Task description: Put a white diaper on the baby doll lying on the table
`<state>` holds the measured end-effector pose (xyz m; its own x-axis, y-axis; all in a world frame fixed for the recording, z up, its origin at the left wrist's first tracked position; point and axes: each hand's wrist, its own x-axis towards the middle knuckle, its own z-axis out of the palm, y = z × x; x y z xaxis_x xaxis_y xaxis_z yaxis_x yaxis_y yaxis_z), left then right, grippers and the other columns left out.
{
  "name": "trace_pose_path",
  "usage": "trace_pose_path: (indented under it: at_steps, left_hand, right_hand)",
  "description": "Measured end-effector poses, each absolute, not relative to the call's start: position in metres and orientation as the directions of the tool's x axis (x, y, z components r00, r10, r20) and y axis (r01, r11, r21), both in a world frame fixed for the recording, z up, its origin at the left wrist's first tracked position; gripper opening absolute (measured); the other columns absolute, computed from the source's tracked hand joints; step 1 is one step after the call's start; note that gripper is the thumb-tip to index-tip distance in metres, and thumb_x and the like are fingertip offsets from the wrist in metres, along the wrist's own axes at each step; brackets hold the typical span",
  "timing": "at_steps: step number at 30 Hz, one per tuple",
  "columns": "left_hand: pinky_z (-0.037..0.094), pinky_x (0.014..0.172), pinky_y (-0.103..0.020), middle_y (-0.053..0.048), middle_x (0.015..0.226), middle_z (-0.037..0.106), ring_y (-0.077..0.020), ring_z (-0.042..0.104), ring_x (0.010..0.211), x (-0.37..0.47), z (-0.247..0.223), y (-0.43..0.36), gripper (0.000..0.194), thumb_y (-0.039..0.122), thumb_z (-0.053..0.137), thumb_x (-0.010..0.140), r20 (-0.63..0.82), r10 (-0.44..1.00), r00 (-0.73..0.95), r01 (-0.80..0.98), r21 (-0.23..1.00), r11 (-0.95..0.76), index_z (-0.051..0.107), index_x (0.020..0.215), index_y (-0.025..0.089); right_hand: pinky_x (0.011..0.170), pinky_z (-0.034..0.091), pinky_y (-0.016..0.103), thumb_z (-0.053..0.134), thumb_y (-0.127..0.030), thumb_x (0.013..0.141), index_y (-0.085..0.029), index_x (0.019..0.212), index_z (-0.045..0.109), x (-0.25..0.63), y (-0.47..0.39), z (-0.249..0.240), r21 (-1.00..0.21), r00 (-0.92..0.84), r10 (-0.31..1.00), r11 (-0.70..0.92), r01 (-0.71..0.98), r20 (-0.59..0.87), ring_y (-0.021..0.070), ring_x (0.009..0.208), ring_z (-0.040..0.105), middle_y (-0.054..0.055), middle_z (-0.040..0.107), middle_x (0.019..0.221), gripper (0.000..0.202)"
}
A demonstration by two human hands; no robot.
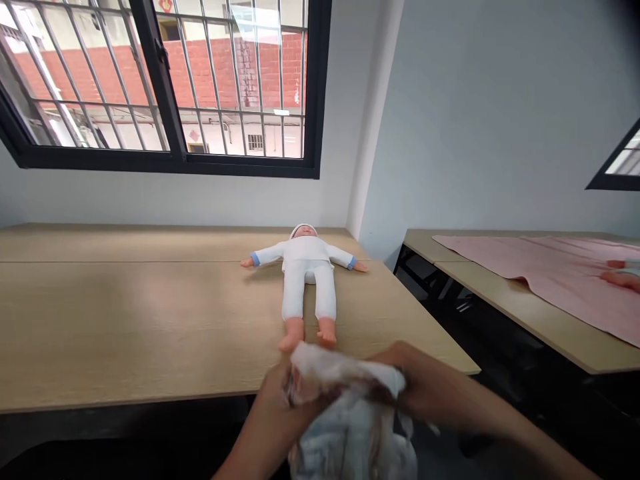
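In front of me, just off the table's near edge, I hold a crumpled whitish bundle (pixel 350 427) with both hands. It looks like thin plastic or cloth, blurred by motion, so its kind is unclear. My left hand (pixel 285 407) is closed on its left upper edge. Gripping the right upper edge is my right hand (pixel 415 387), its fingers mostly hidden behind the bundle. Beyond them a baby doll (pixel 306 257) lies face up on the table, arms spread and feet towards me. It wears a white top, trousers and cap, with blue cuffs.
The light wooden table (pixel 150 320) reaches to the wall below a barred window (pixel 175 160). To the right, across a gap, a second table (pixel 480 287) carries a pink cloth (pixel 560 280). Part of another doll (pixel 623 277) shows on that cloth at the right edge.
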<state>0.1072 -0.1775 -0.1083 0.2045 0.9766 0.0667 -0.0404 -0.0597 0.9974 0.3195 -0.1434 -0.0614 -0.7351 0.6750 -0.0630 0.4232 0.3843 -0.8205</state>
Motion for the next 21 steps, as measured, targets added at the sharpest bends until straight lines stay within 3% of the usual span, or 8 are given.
trace_pose_path:
  at_steps: [4, 7, 10, 13, 15, 17, 19, 21]
  left_hand:
    - [0.049, 0.069, -0.020, 0.001, 0.086, 0.063, -0.0119, 0.060, 0.078, 0.090, -0.088, -0.150, 0.037, 0.038, 0.077, 0.072, 0.244, 0.970, -0.022, -0.131, 0.961, -0.245, 0.053, 0.094, 0.020]
    - [0.048, 0.086, -0.026, -0.003, 0.099, 0.064, -0.0164, 0.058, 0.100, 0.066, -0.083, -0.133, 0.035, 0.041, 0.074, 0.075, 0.252, 0.957, -0.144, -0.159, 0.948, -0.274, 0.056, 0.096, 0.020]
    - [0.046, 0.094, -0.035, -0.007, 0.114, 0.061, -0.0238, 0.050, 0.120, 0.050, -0.092, -0.125, 0.037, 0.046, 0.070, 0.077, 0.140, 0.970, -0.197, -0.248, 0.950, -0.187, 0.059, 0.101, 0.020]
    - [0.042, 0.099, -0.039, -0.007, 0.121, 0.059, -0.0266, 0.045, 0.127, 0.046, -0.111, -0.132, 0.038, 0.047, 0.070, 0.076, 0.087, 0.964, -0.253, -0.264, 0.952, -0.155, 0.059, 0.102, 0.020]
    - [0.039, 0.103, -0.042, -0.008, 0.120, 0.060, -0.0274, 0.046, 0.127, 0.045, -0.124, -0.140, 0.039, 0.048, 0.069, 0.076, 0.071, 0.961, -0.269, -0.237, 0.962, -0.137, 0.060, 0.102, 0.020]
    - [0.037, 0.105, -0.044, -0.008, 0.119, 0.061, -0.0279, 0.046, 0.127, 0.043, -0.133, -0.148, 0.040, 0.048, 0.069, 0.077, 0.075, 0.956, -0.283, -0.193, 0.972, -0.133, 0.059, 0.103, 0.020]
    - [0.036, 0.107, -0.045, -0.009, 0.117, 0.062, -0.0285, 0.048, 0.126, 0.041, -0.135, -0.154, 0.039, 0.048, 0.068, 0.078, 0.102, 0.941, -0.323, -0.129, 0.980, -0.151, 0.059, 0.103, 0.019]
    - [0.037, 0.106, -0.047, -0.008, 0.112, 0.064, -0.0288, 0.052, 0.121, 0.041, -0.126, -0.159, 0.037, 0.048, 0.068, 0.078, 0.167, 0.916, -0.366, -0.067, 0.976, -0.205, 0.059, 0.102, 0.020]
  right_hand:
    - [0.053, 0.042, 0.021, 0.059, -0.050, 0.085, -0.015, 0.077, 0.065, 0.350, -0.097, -0.036, -0.787, -0.630, 0.771, 0.442, 0.431, 0.088, 0.0125, 0.060, 0.052, 0.001, 0.058, 0.068, 0.037]
    - [0.038, 0.040, 0.022, 0.058, -0.051, 0.085, -0.020, 0.092, 0.066, 0.383, -0.088, 0.003, -0.686, -0.248, 0.921, 0.388, 0.615, 0.299, 0.0155, 0.053, 0.055, 0.003, 0.063, 0.072, 0.034]
    - [0.036, 0.037, 0.022, 0.062, -0.044, 0.083, -0.026, 0.082, 0.061, 0.409, -0.096, 0.024, -0.575, 0.187, 0.694, 0.380, 0.725, 0.695, 0.0172, 0.053, 0.054, 0.002, 0.058, 0.066, 0.017]
    - [0.051, 0.047, 0.028, 0.060, -0.036, 0.085, -0.029, 0.082, 0.060, 0.418, -0.102, 0.005, -0.446, 0.214, 0.528, 0.362, 0.818, 0.822, 0.0237, 0.068, 0.059, 0.003, 0.056, 0.067, 0.007]
    - [0.071, 0.055, 0.039, 0.056, -0.029, 0.083, -0.026, 0.099, 0.065, 0.415, -0.104, -0.032, -0.342, -0.011, 0.620, 0.447, 0.826, 0.784, 0.0282, 0.083, 0.064, 0.006, 0.064, 0.079, 0.018]
    - [0.099, 0.047, 0.049, 0.048, -0.019, 0.082, -0.023, 0.115, 0.065, 0.408, -0.105, -0.077, -0.289, -0.355, 0.753, 0.574, 0.766, 0.554, 0.0318, 0.116, 0.056, 0.008, 0.068, 0.106, 0.037]
    - [0.111, 0.033, 0.055, 0.048, -0.014, 0.079, -0.025, 0.129, 0.059, 0.401, -0.109, -0.118, -0.353, -0.622, 0.756, 0.649, 0.674, 0.203, 0.0302, 0.128, 0.048, 0.007, 0.056, 0.133, 0.052]
    - [0.115, 0.019, 0.058, 0.056, -0.020, 0.081, -0.027, 0.140, 0.048, 0.396, -0.115, -0.140, -0.413, -0.673, 0.739, 0.608, 0.678, -0.017, 0.0315, 0.138, 0.034, 0.006, 0.039, 0.148, 0.060]
